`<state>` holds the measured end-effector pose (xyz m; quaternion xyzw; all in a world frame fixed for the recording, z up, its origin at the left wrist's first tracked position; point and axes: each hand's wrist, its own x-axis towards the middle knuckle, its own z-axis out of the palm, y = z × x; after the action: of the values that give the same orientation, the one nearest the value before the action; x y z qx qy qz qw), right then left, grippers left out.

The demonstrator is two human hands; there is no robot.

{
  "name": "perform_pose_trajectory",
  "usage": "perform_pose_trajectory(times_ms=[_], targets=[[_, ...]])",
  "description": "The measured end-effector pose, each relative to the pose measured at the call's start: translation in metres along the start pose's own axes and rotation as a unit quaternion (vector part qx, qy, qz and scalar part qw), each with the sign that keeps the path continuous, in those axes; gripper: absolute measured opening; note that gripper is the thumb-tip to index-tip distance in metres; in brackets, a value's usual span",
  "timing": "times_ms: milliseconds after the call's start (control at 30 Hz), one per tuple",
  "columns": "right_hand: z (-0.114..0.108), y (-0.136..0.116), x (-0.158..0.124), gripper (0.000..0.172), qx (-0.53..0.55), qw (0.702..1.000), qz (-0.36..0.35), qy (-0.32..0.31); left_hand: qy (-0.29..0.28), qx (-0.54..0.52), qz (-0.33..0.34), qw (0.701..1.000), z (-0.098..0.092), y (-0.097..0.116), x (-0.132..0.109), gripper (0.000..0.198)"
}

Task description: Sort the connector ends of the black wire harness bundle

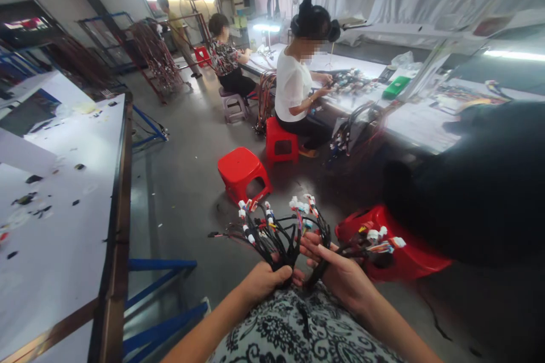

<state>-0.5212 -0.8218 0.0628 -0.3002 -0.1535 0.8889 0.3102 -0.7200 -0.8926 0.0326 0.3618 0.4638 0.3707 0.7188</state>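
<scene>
My left hand is closed around the stem of a black wire harness bundle, whose branches fan upward and end in white and coloured connectors. My right hand grips a neighbouring part of the same bundle, with branches and connectors spreading to the right. Both hands sit low in the view, just above my lap in black-and-white patterned cloth.
A white worktable with a metal edge runs along the left. Red plastic stools stand ahead on the floor. A person in white sits at a long bench with harnesses. A dark blurred shape fills the right.
</scene>
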Motion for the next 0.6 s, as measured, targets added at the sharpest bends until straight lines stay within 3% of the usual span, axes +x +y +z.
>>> perform_pose_trajectory(times_ms=[100,233,400,467,600], targets=[[0.007,-0.001,-0.004,0.031,-0.020,0.999,-0.009,-0.038,-0.022,0.045,-0.005,0.999,0.004,0.009,-0.001,0.042],[0.005,-0.002,-0.009,0.035,-0.034,0.995,0.006,-0.097,-0.048,0.013,-0.014,0.999,0.011,0.016,-0.001,0.050],[-0.001,0.002,-0.008,0.036,-0.021,0.996,-0.004,-0.087,-0.045,0.044,0.024,0.998,0.014,0.017,0.002,0.043],[-0.003,0.006,-0.006,0.034,-0.016,0.997,-0.006,-0.077,-0.030,0.059,0.037,0.997,0.012,0.012,0.004,0.045],[-0.004,0.010,-0.006,0.030,-0.023,0.997,0.001,-0.080,0.039,0.073,0.000,0.997,0.004,-0.001,0.004,0.051]])
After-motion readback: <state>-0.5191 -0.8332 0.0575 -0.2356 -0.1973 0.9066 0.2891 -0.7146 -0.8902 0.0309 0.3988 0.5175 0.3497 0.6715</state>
